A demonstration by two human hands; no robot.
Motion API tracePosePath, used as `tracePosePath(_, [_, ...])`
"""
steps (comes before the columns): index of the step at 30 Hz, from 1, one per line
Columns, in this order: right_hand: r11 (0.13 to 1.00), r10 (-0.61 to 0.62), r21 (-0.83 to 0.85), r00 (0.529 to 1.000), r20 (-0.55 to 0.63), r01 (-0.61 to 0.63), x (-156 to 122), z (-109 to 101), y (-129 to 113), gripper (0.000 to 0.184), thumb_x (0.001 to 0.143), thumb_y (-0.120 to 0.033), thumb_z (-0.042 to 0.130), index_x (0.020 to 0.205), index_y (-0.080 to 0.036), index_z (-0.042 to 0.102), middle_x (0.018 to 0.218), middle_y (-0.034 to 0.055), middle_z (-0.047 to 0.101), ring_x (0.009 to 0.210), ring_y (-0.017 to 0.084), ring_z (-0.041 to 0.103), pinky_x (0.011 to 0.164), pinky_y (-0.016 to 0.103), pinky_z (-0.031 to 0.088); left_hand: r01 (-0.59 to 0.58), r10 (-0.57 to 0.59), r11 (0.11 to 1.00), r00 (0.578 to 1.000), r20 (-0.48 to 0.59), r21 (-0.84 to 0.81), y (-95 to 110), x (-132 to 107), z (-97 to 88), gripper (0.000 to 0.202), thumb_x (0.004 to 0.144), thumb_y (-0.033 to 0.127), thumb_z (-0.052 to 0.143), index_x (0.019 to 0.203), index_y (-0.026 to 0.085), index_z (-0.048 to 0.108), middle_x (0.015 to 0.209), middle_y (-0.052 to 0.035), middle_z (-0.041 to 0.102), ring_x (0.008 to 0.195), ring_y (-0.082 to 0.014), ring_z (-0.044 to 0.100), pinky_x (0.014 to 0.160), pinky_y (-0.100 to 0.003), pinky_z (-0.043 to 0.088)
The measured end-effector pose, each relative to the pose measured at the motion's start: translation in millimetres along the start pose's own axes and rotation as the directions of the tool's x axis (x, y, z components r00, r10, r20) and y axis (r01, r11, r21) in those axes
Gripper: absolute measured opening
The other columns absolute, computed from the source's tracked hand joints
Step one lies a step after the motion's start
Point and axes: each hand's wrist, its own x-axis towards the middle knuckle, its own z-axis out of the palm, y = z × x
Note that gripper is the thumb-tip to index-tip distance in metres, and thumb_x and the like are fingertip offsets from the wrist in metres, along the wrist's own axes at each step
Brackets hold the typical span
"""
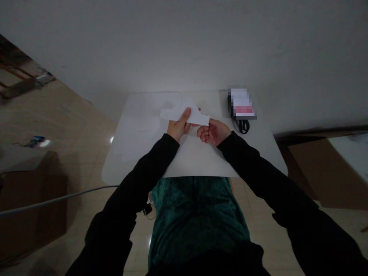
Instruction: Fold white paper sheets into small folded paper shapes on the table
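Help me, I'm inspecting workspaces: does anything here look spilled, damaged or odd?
Nothing visibly spilled or damaged. One oddity: toward the far right corner of the white table, coarse pixelation obscures a pale item with a reddish band, beside a looped black cable.

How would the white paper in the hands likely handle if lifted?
The white paper is likely light, looking sheet-thin. It probably bends easily at its narrow left end, which juts past the left hand. The straight lower edge, seemingly folded, may be stiffer.

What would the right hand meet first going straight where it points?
Beyond the white paper, which the right hand seems to touch, probably the left hand, just across from it. Depth is unclear; it might pass underneath.
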Motion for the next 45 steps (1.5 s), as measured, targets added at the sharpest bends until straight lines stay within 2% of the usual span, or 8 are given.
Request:
tracePosePath(4, [0.990, 0.096, 0.094, 0.993, 0.070, -0.102, -1, 2, 1, 0.044, 0.097, -0.033, 0.031, 0.089, -0.010, 0.068, 0.061, 0.0057, 0.069, 0.042, 0.009, 0.056, 0.039, 0.018, 0.046, 0.003, -0.003, 1.000, 1.000, 0.027, 0.007, -2, -1, 0.0, 0.061, 0.073, 0.071, 0.065, 0.093, 0.015, 0.074, 0.035, 0.0087, 0.026, 0.034, -0.0101, 0.038, 0.041, -0.026, 0.037])
tracePosePath(10, [0.987, 0.088, 0.117, 0.978, 0.191, -0.112, -4, 2, 1, 0.042, 0.095, -0.034, 0.034, 0.103, -0.009, 0.067, 0.061, 0.0028, 0.067, 0.040, 0.009, 0.053, 0.037, 0.017, 0.044, 0.015, -0.015, 1.000, 1.000, 0.021, 0.024, -4, -1, -0.7, 0.052, 0.073, 0.066, 0.069, 0.089, 0.016, 0.071, 0.046, -0.0001, 0.055, 0.050, -0.0160, 0.060, 0.047, -0.027, 0.048])
tracePosePath(17, [0.971, 0.098, 0.181, 0.953, 0.286, -0.154, -4, 1, 7, 0.049, 0.100, -0.036, 0.026, 0.107, -0.009, 0.067, 0.062, 0.0017, 0.066, 0.042, 0.008, 0.055, 0.040, 0.016, 0.047, -0.122, 0.130, 0.989, 0.988, -0.089, 0.083, -9, 4, -4.7, 0.050, 0.073, 0.063, 0.070, 0.089, 0.016, 0.069, 0.075, -0.0069, 0.073, 0.083, -0.0225, 0.073, 0.071, -0.031, 0.059])
tracePosePath(22, [0.962, 0.105, 0.221, 0.964, 0.243, -0.160, -3, 4, 8, 0.053, 0.104, -0.039, 0.022, 0.110, -0.009, 0.065, 0.062, 0.0010, 0.067, 0.041, 0.006, 0.054, 0.040, 0.013, 0.045, -0.251, 0.269, 0.946, 0.961, -0.061, 0.206, -12, 8, -12.2, 0.049, 0.078, 0.063, 0.065, 0.090, 0.016, 0.071, 0.092, -0.0102, 0.076, 0.092, -0.0245, 0.073, 0.083, -0.037, 0.060])
tracePosePath(30, [0.949, 0.096, 0.290, 0.990, 0.102, -0.122, -8, 11, 1, 0.048, 0.105, -0.030, 0.021, 0.113, -0.008, 0.063, 0.053, -0.0030, 0.062, 0.034, 0.004, 0.048, 0.038, 0.012, 0.045, -0.331, 0.343, 0.905, 0.939, -0.001, 0.269, -19, 12, -13.9, 0.048, 0.083, 0.061, 0.062, 0.098, 0.016, 0.070, 0.095, -0.0107, 0.076, 0.095, -0.0255, 0.073, 0.089, -0.041, 0.059])
tracePosePath(36, [0.964, 0.051, 0.262, 0.999, 0.019, -0.054, -4, 10, 1, 0.047, 0.102, -0.047, 0.032, 0.093, -0.012, 0.063, 0.053, -0.0035, 0.061, 0.033, 0.003, 0.047, 0.036, 0.011, 0.043, -0.349, 0.369, 0.897, 0.929, -0.024, 0.271, -24, 13, -13.7, 0.045, 0.084, 0.060, 0.061, 0.094, 0.017, 0.071, 0.094, -0.0100, 0.076, 0.091, -0.0241, 0.074, 0.084, -0.038, 0.060])
tracePosePath(40, [0.976, -0.007, 0.218, 0.999, -0.051, 0.018, -6, 13, 3, 0.039, 0.098, -0.045, 0.048, 0.076, -0.015, 0.058, 0.053, -0.0034, 0.063, 0.031, 0.002, 0.045, 0.032, 0.011, 0.039, -0.352, 0.376, 0.886, 0.926, -0.024, 0.303, -21, 13, -14.6, 0.046, 0.084, 0.060, 0.061, 0.098, 0.017, 0.071, 0.096, -0.0104, 0.076, 0.096, -0.0242, 0.073, 0.088, -0.039, 0.059])
tracePosePath(45, [0.995, -0.057, 0.080, 0.995, -0.087, 0.064, -8, 13, 4, 0.043, 0.089, -0.048, 0.061, 0.062, -0.015, 0.056, 0.049, -0.0018, 0.062, 0.029, 0.003, 0.044, 0.027, 0.012, 0.031, -0.348, 0.369, 0.885, 0.929, -0.010, 0.309, -19, 12, -15.2, 0.046, 0.084, 0.059, 0.061, 0.097, 0.016, 0.072, 0.094, -0.0116, 0.076, 0.093, -0.0237, 0.073, 0.088, -0.039, 0.058])
